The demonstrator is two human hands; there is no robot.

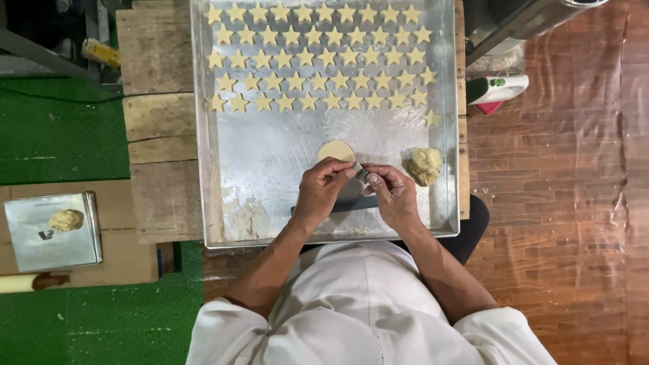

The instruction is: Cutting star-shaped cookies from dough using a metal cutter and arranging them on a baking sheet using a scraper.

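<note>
A wooden plank table [159, 122] fills the middle of the view, standing between green matting [61, 135] on one side and reddish wood-pattern flooring [561, 203] on the other. On it lies a large metal baking tray [270, 162] that covers most of the tabletop, and its far half carries five neat rows of small star-shaped dough pieces [318, 57], with one more star set apart near the tray's right wall. The near half of the tray is mostly bare metal, dusted with flour toward its near left corner. A flattened round of dough [336, 150] lies on this bare part, just beyond the fingertips of both hands. A rough lump of dough [424, 165] sits near the tray's right wall, just beside the right hand but apart from it. The person, in a white garment, leans over the near edge of the tray with both forearms reaching forward. The left hand [321, 189] and the right hand [393, 192] meet over the tray, and both are closed on a small metal cutter [360, 174], pinched between the fingertips of the two hands, held just above the tray surface. Off to the left, on a cardboard sheet [125, 257], rests a smaller metal tray [27, 243] with another dough lump [66, 220] on it.
</note>
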